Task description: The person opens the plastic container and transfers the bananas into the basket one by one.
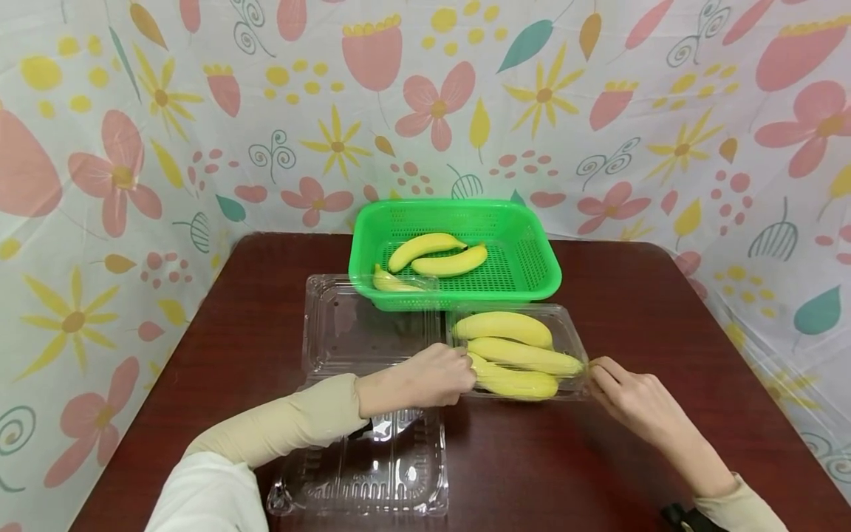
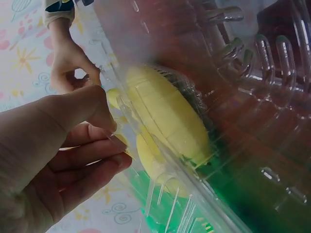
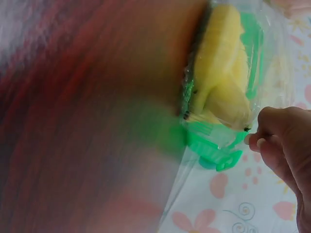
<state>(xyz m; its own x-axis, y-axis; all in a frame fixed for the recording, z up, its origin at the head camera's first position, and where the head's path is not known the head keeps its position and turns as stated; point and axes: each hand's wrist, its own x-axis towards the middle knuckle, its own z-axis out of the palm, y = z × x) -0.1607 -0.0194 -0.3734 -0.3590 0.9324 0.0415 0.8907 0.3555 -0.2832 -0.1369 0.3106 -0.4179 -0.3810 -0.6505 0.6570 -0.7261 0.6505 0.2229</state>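
Observation:
Three yellow bananas [image 1: 508, 329] lie side by side in a clear plastic container [image 1: 568, 325], just in front of the green basket. At its left end, my left hand [image 1: 442, 373] pinches the rim between thumb and curled fingers; the left wrist view shows the thumb [image 2: 97, 104] at the thin clear edge. My right hand [image 1: 631, 395] pinches the container's right end with thumb and fingertips, seen also in the right wrist view near the banana tips [image 3: 218, 97]. The clear plastic shows bright streaks over the fruit.
A green perforated basket [image 1: 545, 277] at the back holds three more bananas [image 1: 425, 250]. An opened clear clamshell box [image 1: 359, 488] lies left, its rear half [image 1: 372, 318] overlapping the basket's front in this view. Behind the dark red table [image 1: 266, 295] hangs a flowered curtain [image 1: 439, 170].

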